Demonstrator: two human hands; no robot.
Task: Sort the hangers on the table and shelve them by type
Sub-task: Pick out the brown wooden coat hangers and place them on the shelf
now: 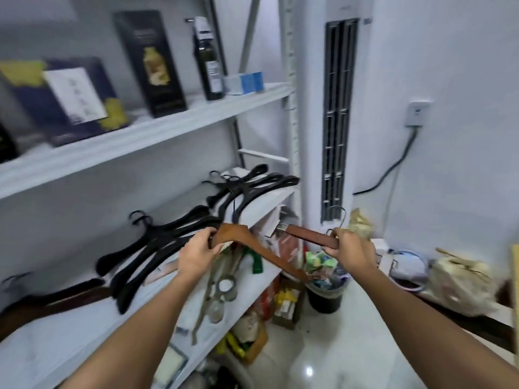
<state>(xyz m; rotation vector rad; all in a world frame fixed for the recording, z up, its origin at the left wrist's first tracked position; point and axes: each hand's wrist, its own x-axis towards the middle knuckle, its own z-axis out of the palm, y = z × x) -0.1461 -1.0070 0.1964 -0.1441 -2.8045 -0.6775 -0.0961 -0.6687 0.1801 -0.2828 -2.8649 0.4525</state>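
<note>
Left hand (196, 249) grips curved wooden hanger (269, 252), right hand (349, 248) grips straight wooden hanger (311, 235); labels (75, 94) blurred.

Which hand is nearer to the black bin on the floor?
Right. The right hand is above the black bin; the left hand is farther left, over the shelf.

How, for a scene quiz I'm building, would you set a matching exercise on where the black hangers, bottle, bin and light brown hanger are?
Things:
1. black hangers
2. bottle
3. bin
4. light brown hanger

Places:
A. on the floor
B. gripped by the left hand
C. on the upper shelf
D. on the lower shelf

Pairs: 1-D, 2-C, 3-A, 4-B.
</note>
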